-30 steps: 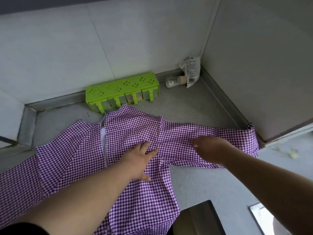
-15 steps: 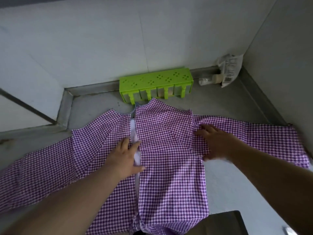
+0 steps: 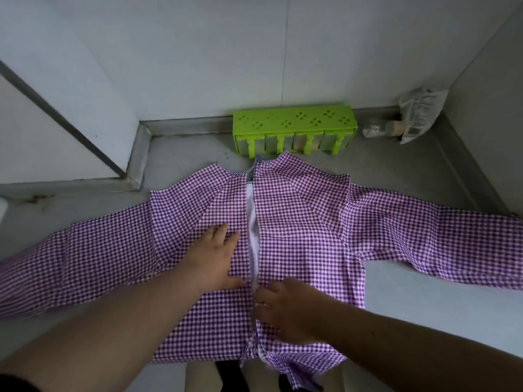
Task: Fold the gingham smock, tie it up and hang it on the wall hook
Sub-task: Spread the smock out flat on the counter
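- The gingham smock [image 3: 297, 222] lies spread flat on a grey counter [image 3: 410, 301], sleeves stretched out to either side and its hem hanging over the near edge.
- Its opening runs straight down the middle, where a white strip [image 3: 252, 236] of the inner side shows between the two purple checked halves.
- The left hand [image 3: 218, 258] rests palm down on the left half, just beside that white strip, fingers spread wide and flat on the cloth, holding nothing.
- The right hand [image 3: 285, 309] sits lower, on the right half close to the opening, fingers bent and drawn narrow, their tips at the cloth edge; I cannot tell whether they pinch the fabric or only press on it.
- The two hands are near each other, on opposite sides of the strip, not touching.
- The smock's neck points away from the person and almost meets a green plastic rack [image 3: 294, 131] standing against the back wall.
- To the right of the rack, in the corner, a small bottle [image 3: 379, 130] lies on its side beside a crumpled plastic bag [image 3: 421, 114].
- The right sleeve reaches toward the right wall; the left sleeve runs off the left side of the view.
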The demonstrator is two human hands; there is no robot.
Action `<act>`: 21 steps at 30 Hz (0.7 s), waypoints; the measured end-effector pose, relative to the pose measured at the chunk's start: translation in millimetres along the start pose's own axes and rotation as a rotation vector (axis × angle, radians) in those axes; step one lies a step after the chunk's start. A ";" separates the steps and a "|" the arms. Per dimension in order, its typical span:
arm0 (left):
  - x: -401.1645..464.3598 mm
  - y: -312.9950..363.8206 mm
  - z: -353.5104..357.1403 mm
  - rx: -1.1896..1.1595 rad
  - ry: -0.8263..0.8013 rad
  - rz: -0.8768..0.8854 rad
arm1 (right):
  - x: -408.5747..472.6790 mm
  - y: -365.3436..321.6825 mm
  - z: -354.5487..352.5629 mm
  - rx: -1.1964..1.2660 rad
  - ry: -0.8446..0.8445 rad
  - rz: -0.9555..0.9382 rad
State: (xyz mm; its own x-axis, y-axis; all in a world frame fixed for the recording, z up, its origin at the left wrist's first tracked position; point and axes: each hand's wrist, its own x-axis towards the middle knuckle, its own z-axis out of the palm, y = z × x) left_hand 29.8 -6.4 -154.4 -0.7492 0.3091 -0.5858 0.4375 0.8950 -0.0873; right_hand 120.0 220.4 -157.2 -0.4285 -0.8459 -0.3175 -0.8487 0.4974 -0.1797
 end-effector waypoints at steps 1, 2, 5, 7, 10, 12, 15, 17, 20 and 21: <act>-3.3 -5.5 6.5 -0.001 -0.034 0.007 | 6.2 -6.9 1.2 -0.031 -0.015 -0.037; -2.4 -7.0 11.5 0.011 -0.057 0.018 | 7.9 -9.6 5.5 -0.044 -0.029 -0.071; 0.0 -11.0 18.7 0.029 -0.068 0.034 | 8.3 -13.6 7.1 -0.061 -0.082 -0.120; 1.4 -11.2 19.2 0.025 -0.082 0.037 | 8.5 -18.1 -1.5 -0.048 -0.126 -0.163; 4.1 -12.4 21.1 0.025 -0.098 0.042 | 6.9 -15.9 -15.3 0.076 -0.186 -0.262; 3.9 -15.2 23.9 0.010 -0.090 0.042 | 2.4 -9.1 -20.0 0.082 -0.173 -0.376; 2.3 -15.5 23.3 0.000 -0.094 0.049 | 4.0 -0.7 -17.6 0.086 -0.010 -0.088; 0.1 -13.7 20.9 0.025 -0.104 0.074 | 14.1 2.5 -18.0 0.112 0.006 0.359; -7.9 -14.8 22.0 0.043 -0.088 0.114 | 33.9 5.2 -13.8 0.278 -0.142 0.668; -10.7 -16.8 23.4 0.040 -0.088 0.124 | 39.2 4.4 -11.1 0.278 -0.138 0.674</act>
State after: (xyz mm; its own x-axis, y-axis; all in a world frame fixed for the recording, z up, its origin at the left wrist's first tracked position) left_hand 42.1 -32.3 -165.6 -0.6423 0.3858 -0.6623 0.5450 0.8374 -0.0407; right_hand 96.0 187.3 -160.2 -0.7702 -0.3176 -0.5531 -0.2980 0.9459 -0.1282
